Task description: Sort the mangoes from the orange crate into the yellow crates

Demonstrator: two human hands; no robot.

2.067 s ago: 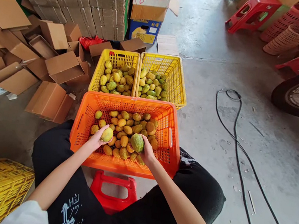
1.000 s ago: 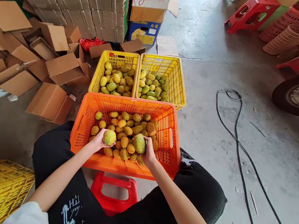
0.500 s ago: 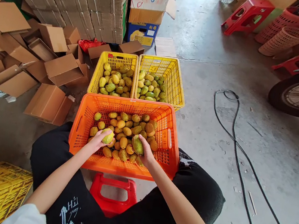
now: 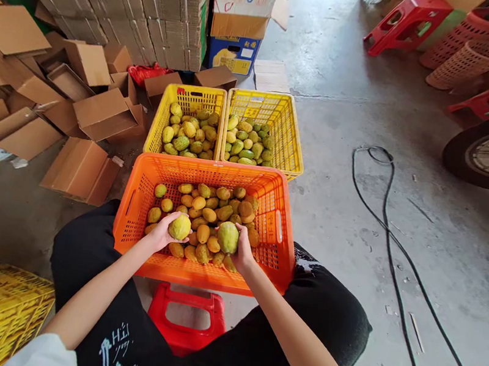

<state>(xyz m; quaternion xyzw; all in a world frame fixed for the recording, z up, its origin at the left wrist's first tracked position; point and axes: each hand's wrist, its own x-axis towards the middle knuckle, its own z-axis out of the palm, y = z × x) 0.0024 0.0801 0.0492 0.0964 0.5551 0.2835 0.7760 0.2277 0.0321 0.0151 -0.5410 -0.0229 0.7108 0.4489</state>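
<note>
My left hand (image 4: pixel 162 231) is closed round a yellow-green melon (image 4: pixel 180 226), held over the orange crate (image 4: pixel 206 278). In my right hand (image 4: pixel 243 249) is a greener melon (image 4: pixel 228 238), a little larger, gripped from its right side. Below both hands, several small yellow and brownish melons (image 4: pixel 202 234) lie loose in the crate. The orange crate sits between my knees, with a red stool (image 4: pixel 183 341) partly visible under its near edge. The lower sides of both held melons are partly hidden by my fingers.
Beyond the orange crate stand two yellow crates (image 4: pixel 298 148) of green-yellow melons. Another yellow crate (image 4: pixel 15 307) is at lower left. Cardboard boxes (image 4: pixel 82 166) lie in a heap on the left. A black cable (image 4: pixel 387 233) and a motorbike wheel (image 4: pixel 486 150) are on the right.
Both held melons have turned in my fingers, showing more of their surface. My left hand has shifted slightly right; the right hand stays nearly in place. The loose melons have not moved.
</note>
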